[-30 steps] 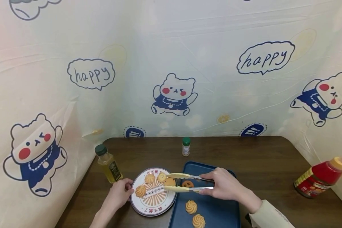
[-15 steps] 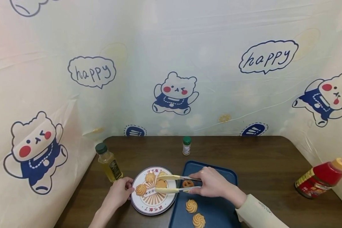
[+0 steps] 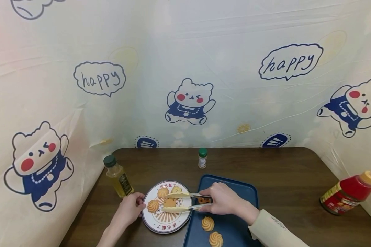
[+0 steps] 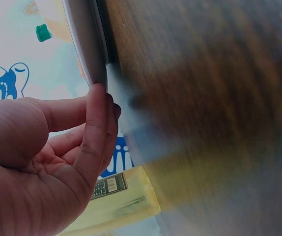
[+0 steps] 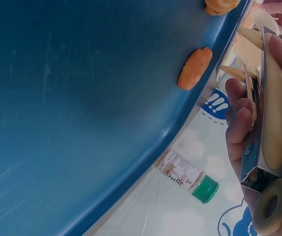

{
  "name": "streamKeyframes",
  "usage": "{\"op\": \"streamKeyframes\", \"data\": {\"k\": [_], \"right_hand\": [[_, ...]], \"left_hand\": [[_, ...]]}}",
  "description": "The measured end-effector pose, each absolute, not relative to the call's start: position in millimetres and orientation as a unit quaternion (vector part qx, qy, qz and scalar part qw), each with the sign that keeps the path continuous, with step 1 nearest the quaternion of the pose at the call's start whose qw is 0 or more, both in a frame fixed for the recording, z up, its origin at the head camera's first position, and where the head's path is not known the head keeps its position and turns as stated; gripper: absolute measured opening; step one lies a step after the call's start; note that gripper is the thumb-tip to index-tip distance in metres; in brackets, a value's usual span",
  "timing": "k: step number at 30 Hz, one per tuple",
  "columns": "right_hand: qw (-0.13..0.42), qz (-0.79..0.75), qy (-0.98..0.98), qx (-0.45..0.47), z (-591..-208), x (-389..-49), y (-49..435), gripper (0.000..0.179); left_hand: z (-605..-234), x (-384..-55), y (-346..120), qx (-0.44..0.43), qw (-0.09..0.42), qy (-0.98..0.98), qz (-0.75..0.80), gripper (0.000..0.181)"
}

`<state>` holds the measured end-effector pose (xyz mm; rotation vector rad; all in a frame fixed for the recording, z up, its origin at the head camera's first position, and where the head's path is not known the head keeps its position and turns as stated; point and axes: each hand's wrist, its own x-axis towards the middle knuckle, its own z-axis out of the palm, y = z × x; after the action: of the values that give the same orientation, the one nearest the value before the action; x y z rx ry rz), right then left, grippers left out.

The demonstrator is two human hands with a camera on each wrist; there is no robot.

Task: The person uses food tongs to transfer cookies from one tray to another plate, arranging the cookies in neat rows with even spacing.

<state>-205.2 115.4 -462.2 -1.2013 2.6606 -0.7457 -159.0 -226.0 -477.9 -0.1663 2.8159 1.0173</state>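
Observation:
My left hand [image 3: 129,209] pinches the left rim of a round white plate [image 3: 160,226], thumb and fingertips at its edge in the left wrist view. My right hand [image 3: 224,199] grips kitchen tongs [image 5: 273,108] with pale yellow tips. Those tips reach over the plate, one on each side of a round golden cookie [image 3: 170,202]. Also on the plate are a swirl cookie [image 3: 153,206], a flower-shaped cookie [image 3: 162,192] and a paler cookie [image 3: 176,189]. Under the tongs, a pretzel-shaped cookie [image 3: 203,200] lies on the blue tray [image 3: 235,226], with two swirl cookies [image 3: 208,223] nearer the front.
An oil bottle [image 3: 119,178] with a dark green cap stands just beyond my left hand. At the back is a small green-capped shaker [image 3: 202,158]. A red squeeze bottle [image 3: 347,193] stands at the right. Printed cloth [image 3: 222,68] surrounds the brown table [image 3: 284,185].
My right hand and the tongs have moved left, carrying the round cookie from the plate's right edge toward its middle; the tips now look wider apart. My left hand stays at the rim.

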Motion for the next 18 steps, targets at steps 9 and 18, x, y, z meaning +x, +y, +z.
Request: {"op": "streamKeyframes", "data": {"k": [9,18], "right_hand": [[0.077,-0.248,0.883,-0.391,-464.8,-204.3,111.3,0.048],[0.073,-0.240,0.886,-0.390,-463.7,-203.4,109.7,0.050]], "left_hand": [[-478.2,-158.5,-225.8,-0.056,0.075,0.935,0.342,0.026],[-480.0,-159.2,-227.2,-0.054,0.071,0.936,0.341,0.026]]}}
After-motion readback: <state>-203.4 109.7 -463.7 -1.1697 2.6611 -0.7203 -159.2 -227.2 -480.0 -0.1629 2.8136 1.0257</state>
